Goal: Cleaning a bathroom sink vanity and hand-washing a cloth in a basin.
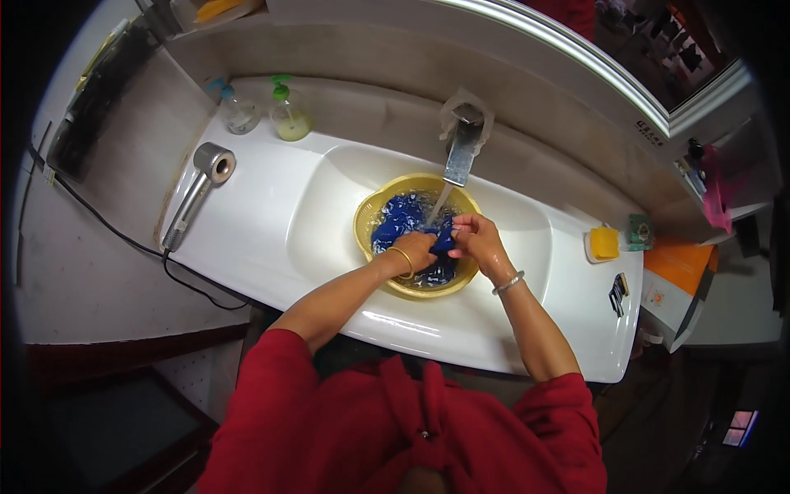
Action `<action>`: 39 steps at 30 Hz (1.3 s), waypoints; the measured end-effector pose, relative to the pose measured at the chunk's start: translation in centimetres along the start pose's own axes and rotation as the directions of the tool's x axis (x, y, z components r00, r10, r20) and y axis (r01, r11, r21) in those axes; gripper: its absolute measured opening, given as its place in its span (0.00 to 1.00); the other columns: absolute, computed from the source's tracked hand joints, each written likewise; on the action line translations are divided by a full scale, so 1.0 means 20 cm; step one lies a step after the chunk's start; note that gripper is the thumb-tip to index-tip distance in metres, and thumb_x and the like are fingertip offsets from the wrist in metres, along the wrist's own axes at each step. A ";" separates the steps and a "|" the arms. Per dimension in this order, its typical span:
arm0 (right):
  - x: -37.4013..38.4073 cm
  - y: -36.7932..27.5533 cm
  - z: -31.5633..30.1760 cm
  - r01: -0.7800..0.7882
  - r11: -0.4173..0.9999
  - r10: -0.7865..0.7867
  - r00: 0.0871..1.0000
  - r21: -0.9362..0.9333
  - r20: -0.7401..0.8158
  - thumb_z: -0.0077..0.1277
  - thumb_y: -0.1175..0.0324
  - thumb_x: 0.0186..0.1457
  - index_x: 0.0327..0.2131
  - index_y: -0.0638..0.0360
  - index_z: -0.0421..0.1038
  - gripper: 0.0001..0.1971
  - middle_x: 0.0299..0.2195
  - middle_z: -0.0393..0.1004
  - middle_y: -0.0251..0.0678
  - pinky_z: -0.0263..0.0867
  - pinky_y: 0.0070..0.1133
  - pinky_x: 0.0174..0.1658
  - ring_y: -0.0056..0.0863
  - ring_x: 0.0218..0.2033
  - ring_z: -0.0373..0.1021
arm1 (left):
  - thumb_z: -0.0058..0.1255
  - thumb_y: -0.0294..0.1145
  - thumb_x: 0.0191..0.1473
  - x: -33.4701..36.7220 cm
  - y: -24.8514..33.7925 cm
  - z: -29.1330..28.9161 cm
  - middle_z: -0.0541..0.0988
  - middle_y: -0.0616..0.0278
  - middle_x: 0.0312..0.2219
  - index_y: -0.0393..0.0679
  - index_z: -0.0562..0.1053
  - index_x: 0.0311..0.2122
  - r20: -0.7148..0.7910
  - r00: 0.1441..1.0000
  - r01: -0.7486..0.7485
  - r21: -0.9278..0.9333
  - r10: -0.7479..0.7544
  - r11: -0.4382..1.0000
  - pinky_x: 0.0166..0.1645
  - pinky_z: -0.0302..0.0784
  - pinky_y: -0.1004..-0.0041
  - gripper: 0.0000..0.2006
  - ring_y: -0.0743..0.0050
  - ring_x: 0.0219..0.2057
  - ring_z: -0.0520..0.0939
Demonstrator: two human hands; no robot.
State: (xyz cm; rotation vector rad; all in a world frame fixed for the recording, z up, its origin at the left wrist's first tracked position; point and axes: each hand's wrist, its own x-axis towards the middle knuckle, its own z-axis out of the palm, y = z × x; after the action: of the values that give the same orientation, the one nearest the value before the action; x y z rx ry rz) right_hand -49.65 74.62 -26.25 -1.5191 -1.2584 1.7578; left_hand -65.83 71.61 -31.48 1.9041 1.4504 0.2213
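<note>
A yellow plastic basin [362, 221] stands in the white sink [317, 210], holding water and a soaked blue cloth [401, 214]. Water runs from the metal faucet [462, 152] down into the basin. My left hand [413, 250], with a gold bangle at the wrist, grips part of the cloth above the water. Close beside it, my right hand [480, 243] pinches the same raised piece between thumb and fingers. A silver bangle circles that wrist. The rest of the cloth lies partly under water, and its kind cannot be made out.
A grey hair dryer [196, 191] with a black cord lies on the left counter. Behind it stand two pump bottles, one blue-topped [239, 114], one green-topped [290, 119]. At the right are yellow soap [604, 244], small dark items [618, 295] and an orange-and-white box [676, 276].
</note>
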 end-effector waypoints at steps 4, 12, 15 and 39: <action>-0.02 0.11 -0.10 0.547 0.417 -0.538 0.792 -0.725 0.289 0.58 0.72 0.40 0.43 0.64 0.63 0.24 0.40 0.64 0.47 0.69 0.25 0.40 0.38 0.35 0.69 | 0.49 0.29 0.46 -0.03 0.04 -0.16 0.75 0.56 0.27 0.40 0.70 0.35 -0.132 0.990 -0.096 -0.336 0.055 0.937 0.38 0.70 0.74 0.09 0.69 0.30 0.75; 0.05 0.24 0.01 0.410 0.644 -0.229 0.909 -0.646 0.348 0.61 0.70 0.36 0.32 0.64 0.67 0.17 0.28 0.72 0.44 0.65 0.25 0.37 0.36 0.31 0.69 | 0.53 0.33 0.46 -0.12 -0.01 -0.25 0.75 0.67 0.23 0.39 0.74 0.33 -0.259 0.963 -0.171 -0.361 0.078 0.917 0.34 0.69 0.78 0.10 0.81 0.26 0.72; 0.04 0.16 -0.07 0.367 0.733 -0.215 0.924 -0.573 0.316 0.59 0.72 0.39 0.29 0.63 0.67 0.12 0.24 0.70 0.33 0.63 0.19 0.35 0.24 0.28 0.66 | 0.55 0.35 0.46 -0.20 -0.12 -0.30 0.76 0.68 0.22 0.36 0.75 0.30 -0.354 0.930 -0.101 -0.497 -0.095 0.862 0.37 0.70 0.78 0.12 0.78 0.26 0.73; -0.17 -0.30 -0.13 0.750 0.458 -0.777 0.599 -0.477 0.195 0.46 0.80 0.35 0.40 0.58 0.63 0.21 0.38 0.64 0.41 0.61 0.26 0.45 0.36 0.38 0.64 | 0.53 0.30 0.48 -0.24 0.22 -0.53 0.75 0.67 0.28 0.42 0.74 0.33 -0.414 0.864 -0.475 -0.486 0.286 0.733 0.38 0.70 0.78 0.07 0.81 0.31 0.74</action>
State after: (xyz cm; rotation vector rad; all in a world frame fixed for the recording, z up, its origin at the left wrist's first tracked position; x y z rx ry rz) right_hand -47.39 75.31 -19.25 -0.9044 -2.0818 0.7796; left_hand -69.70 71.51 -19.73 1.6659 0.9756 1.0874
